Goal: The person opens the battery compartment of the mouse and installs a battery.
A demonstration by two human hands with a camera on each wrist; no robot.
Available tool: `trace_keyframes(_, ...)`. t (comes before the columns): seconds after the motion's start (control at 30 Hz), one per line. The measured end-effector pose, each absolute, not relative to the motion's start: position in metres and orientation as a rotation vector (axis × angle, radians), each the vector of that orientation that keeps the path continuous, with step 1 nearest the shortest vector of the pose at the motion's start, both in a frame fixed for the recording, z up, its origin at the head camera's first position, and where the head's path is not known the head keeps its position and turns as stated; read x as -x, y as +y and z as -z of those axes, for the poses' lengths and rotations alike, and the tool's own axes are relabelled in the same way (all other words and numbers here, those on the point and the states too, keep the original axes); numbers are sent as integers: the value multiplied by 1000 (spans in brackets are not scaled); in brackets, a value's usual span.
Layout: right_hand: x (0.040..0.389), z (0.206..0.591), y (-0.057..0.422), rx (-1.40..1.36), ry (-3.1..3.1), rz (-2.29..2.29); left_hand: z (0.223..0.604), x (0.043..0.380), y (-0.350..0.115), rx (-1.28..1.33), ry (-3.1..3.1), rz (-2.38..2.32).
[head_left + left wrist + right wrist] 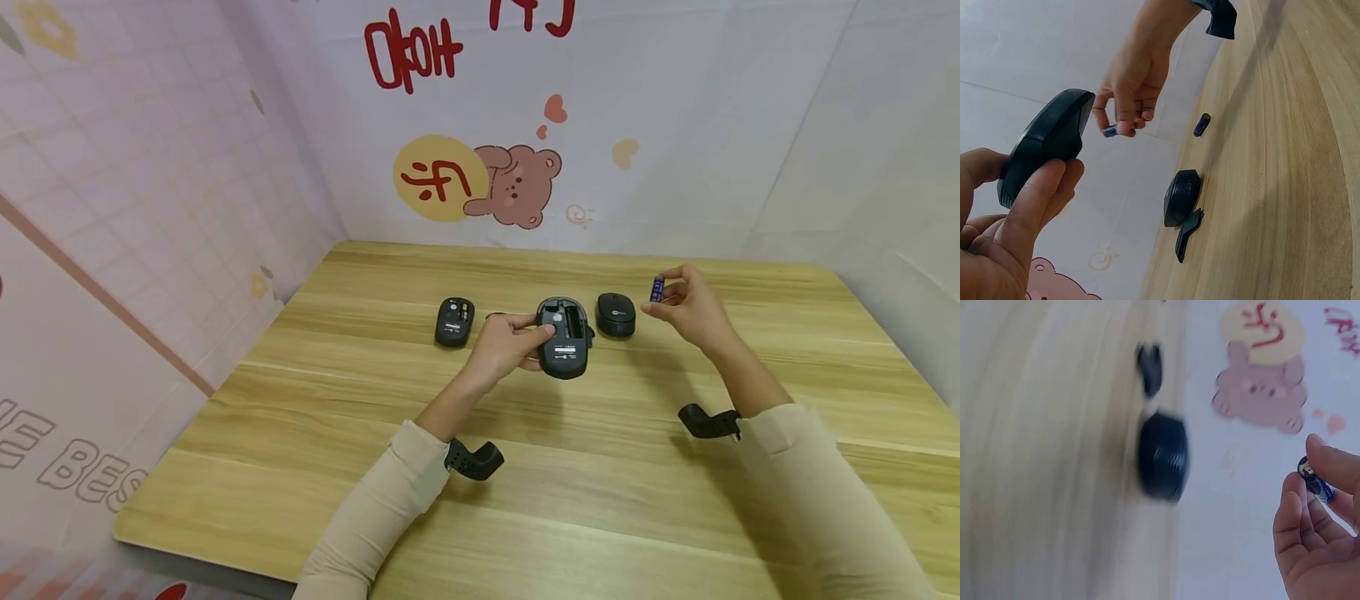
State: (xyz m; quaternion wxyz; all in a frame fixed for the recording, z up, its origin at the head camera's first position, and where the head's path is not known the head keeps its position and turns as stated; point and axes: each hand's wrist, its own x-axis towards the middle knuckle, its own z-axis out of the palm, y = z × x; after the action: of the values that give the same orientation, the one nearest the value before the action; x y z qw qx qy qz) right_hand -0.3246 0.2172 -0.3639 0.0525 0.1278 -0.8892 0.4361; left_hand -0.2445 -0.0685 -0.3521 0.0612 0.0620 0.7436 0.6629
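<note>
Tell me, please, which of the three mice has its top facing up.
The right mouse, nearest the right hand; the held mouse and left mouse both show their undersides.

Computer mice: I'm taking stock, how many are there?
3: the held mouse in the left hand, left mouse and right mouse on the table; the hand may hide others.

Your head view high at near side, facing down to the table, wrist views closer, sideways, sharing printed bear.
</note>
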Motion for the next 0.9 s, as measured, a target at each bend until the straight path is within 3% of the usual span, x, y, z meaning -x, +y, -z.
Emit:
trace_keyframes(0.3,296,343,187,-462,-2521,-1611,348,243,-66,-176,2258,-1975)
trace_keyframes(0.9,266,323,150,-592,-2303,-1655,354,245,-62,-217,2235,-1978)
